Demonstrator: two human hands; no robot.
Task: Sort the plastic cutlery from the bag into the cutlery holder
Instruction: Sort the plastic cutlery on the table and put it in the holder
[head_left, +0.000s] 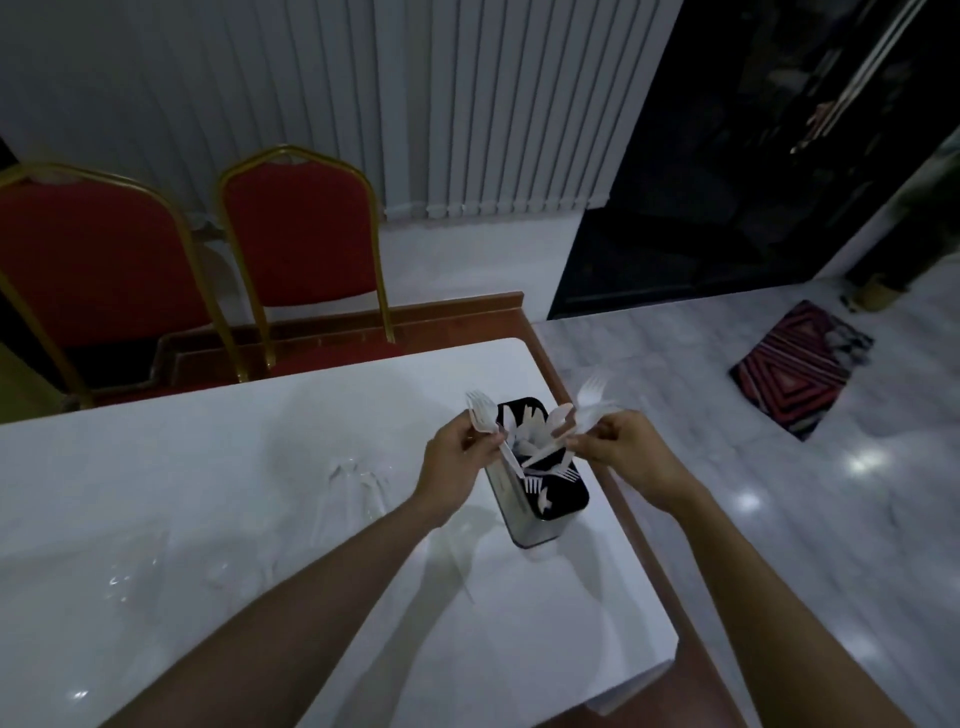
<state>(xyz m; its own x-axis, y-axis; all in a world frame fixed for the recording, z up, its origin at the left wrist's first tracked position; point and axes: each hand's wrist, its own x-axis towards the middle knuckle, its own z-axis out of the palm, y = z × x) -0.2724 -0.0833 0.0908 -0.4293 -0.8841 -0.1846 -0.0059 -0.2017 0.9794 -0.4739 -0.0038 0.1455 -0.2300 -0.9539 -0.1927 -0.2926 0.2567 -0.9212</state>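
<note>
Fingers of the left hand (457, 457) curl round a white fork (483, 415) and pinch it just below the head. Its tines stand above the fingertips, and its handle slants down past them into the holder (506, 506). The right hand (626, 449) pinches a second fork (589, 397) between thumb and curled fingers, with blurred tines rising beyond the knuckles. The black-rimmed holder sits between the two sets of fingertips, with white cutlery (545, 457) standing and leaning in it; which compartment holds which piece cannot be told. It stands on the white table (208, 467), near the right edge. Well apart to the left of the left fingers lies clear plastic (358, 483), too faint to make out. Two red chairs (301, 249) stand beyond the table.
</note>
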